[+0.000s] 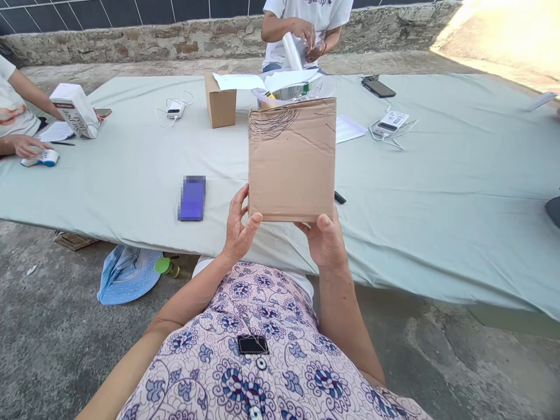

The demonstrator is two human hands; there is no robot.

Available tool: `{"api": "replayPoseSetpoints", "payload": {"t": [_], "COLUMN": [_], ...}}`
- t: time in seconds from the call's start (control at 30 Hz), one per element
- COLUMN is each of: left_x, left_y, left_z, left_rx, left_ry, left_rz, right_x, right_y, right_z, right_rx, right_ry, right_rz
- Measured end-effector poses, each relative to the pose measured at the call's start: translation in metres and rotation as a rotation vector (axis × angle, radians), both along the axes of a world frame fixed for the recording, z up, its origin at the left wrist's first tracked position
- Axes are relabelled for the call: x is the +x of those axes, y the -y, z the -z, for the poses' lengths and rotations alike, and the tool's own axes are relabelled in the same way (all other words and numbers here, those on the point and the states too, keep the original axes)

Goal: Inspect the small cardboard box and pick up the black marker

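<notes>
A brown cardboard box (292, 166) is held up before me over the near side of the table. Dark pen scribbles mark the upper left of the face turned to me. My left hand (240, 227) grips its lower left edge, thumb on the front and fingers along the side. At the lower right corner, my right hand (324, 236) supports it with the thumb in front and fingers at the underside and side. The box's far faces are hidden. A dark pen-like object (340, 198) pokes out to the right behind it.
The cloth-covered table (437, 192) carries a blurred purple phone (192, 198), a smaller carton (221, 105), power banks (175, 109) and a black phone (378, 87). A co-worker (306, 35) sits opposite; another person's hand (30, 146) is at left. A blue hat (126, 274) lies on the ground.
</notes>
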State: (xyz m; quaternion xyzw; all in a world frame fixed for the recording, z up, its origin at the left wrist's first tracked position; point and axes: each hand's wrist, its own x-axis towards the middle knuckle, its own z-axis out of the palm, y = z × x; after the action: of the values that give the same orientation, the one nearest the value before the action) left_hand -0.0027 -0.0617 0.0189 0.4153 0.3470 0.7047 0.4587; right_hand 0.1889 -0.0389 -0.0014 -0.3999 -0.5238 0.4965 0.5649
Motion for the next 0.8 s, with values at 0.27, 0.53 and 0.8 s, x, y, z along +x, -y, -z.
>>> {"api": "replayPoseSetpoints", "payload": {"t": [0.27, 0.53, 0.8], "left_x": [-0.007, -0.005, -0.004], "left_y": [-0.019, -0.017, -0.02], "left_z": [0.009, 0.001, 0.007], "left_rx": [-0.28, -0.34, -0.337], "left_ry": [0.342, 0.417, 0.381], "left_rz": [0.18, 0.184, 0.153], "right_x": [-0.002, -0.001, 0.0], "right_y": [0.001, -0.01, -0.013], "right_z": [-0.006, 0.02, 0.028], "right_rx": [0.016, -0.139, -0.088], "right_ry": [-0.112, -0.111, 0.001], "right_rz": [-0.086, -0.073, 0.021]}}
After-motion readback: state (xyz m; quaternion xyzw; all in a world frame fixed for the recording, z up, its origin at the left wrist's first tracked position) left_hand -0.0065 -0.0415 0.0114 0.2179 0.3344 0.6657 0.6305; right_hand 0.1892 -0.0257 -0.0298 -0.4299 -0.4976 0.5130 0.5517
